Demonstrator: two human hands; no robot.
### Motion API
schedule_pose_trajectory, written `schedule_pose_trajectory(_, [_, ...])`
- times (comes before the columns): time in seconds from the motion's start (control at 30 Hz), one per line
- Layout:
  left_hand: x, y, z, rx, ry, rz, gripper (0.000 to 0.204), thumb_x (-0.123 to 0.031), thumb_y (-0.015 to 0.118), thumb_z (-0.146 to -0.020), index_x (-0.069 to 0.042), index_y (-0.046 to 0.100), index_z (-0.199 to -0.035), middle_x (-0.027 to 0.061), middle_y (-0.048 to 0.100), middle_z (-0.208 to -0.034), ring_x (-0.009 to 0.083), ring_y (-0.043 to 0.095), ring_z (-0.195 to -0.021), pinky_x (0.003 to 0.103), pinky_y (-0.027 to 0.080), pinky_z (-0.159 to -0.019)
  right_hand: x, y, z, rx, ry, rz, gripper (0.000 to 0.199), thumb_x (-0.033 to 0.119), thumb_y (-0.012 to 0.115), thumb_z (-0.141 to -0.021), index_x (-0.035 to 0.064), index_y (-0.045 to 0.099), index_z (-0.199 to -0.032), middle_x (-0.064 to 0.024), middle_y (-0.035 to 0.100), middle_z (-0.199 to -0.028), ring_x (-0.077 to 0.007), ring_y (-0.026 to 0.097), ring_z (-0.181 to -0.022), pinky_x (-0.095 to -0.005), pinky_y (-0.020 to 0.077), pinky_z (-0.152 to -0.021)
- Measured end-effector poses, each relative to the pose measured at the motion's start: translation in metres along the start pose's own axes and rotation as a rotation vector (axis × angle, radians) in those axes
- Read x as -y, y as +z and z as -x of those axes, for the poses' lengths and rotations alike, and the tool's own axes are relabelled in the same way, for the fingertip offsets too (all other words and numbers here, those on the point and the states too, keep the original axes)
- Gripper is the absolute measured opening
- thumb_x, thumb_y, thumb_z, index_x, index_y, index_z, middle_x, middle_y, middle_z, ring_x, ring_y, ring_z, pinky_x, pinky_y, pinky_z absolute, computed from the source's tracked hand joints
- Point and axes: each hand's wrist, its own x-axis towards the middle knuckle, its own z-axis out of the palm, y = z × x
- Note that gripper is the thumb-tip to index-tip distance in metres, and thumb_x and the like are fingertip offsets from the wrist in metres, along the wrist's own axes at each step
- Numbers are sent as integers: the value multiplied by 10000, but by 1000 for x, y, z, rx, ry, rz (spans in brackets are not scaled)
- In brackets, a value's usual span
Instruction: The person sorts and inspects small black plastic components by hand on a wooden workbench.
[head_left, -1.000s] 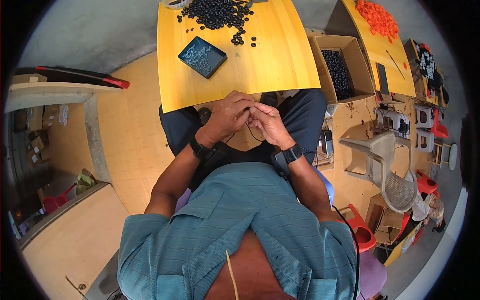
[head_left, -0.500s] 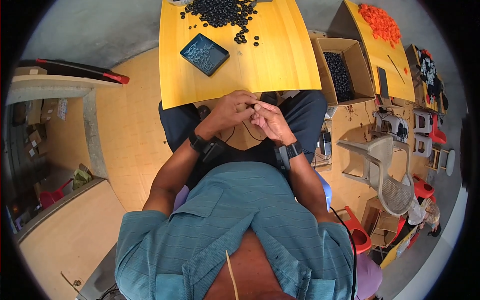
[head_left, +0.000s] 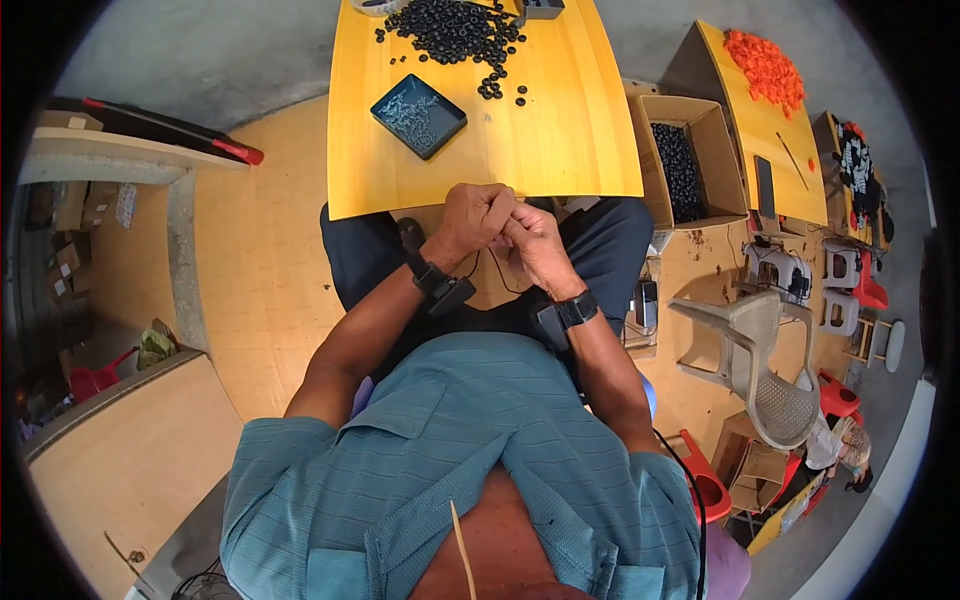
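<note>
My left hand (head_left: 471, 218) and my right hand (head_left: 541, 248) meet just off the near edge of the yellow table (head_left: 570, 130), above my lap. Both are closed, fingertips pressed together. Whatever they pinch is hidden or too small to make out. Beyond them on the table lies a dark square tray (head_left: 449, 132) holding many small metallic pieces (head_left: 413, 112), perhaps screws. Farther back, small black ring-shaped pieces (head_left: 455, 32) form a loose pile, with a few strays (head_left: 521, 101) on its near right side.
Right of the table stands a cardboard box (head_left: 721, 160) of black pieces. Behind it, another table (head_left: 745, 125) carries an orange heap (head_left: 763, 72) and a dark flat slab (head_left: 765, 185). A grey plastic chair (head_left: 765, 335) stands at right. A grey container (head_left: 544, 10) sits at the table's back.
My left fingers have curled in from a more stretched pose, and my right hand has turned knuckles-up against them. The view has shifted slightly.
</note>
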Motion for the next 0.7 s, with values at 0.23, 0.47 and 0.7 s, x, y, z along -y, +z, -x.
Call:
schedule_pose_trajectory(0.23, [0, 4, 8, -28, 42, -69, 327, -273, 555, -885, -28, 679, -707, 175, 620, -617, 298, 631, -527, 357, 462, -487, -5, -7, 4, -11, 20, 74, 183, 86, 514, -1005, -12, 657, -1066, -17, 650, -919, -87, 611, -775, -234, 527, -724])
schedule_pose_trajectory(0.47, [-14, -5, 8, 69, -28, 4, 364, -265, 596, -918, 43, 635, -727, 89, 562, -539, 98, 532, -520, 298, 406, -477, 3, -2, 6, 6, 54, 129, 169, 82, 513, -1008, -18, 639, -1060, -39, 641, -822, -104, 604, -684, -250, 531, -670])
schedule_pose_trajectory(0.7, [-9, 2, 9, 20, -100, 174, 326, -233, 592, -901, 44, 626, -732, 56, 560, -558, 62, 500, -548, 274, 398, -488, -1, -3, 2, -12, 51, 186, 156, 89, 530, -1005, -2, 645, -1059, -18, 615, -803, -89, 579, -675, -245, 513, -648])
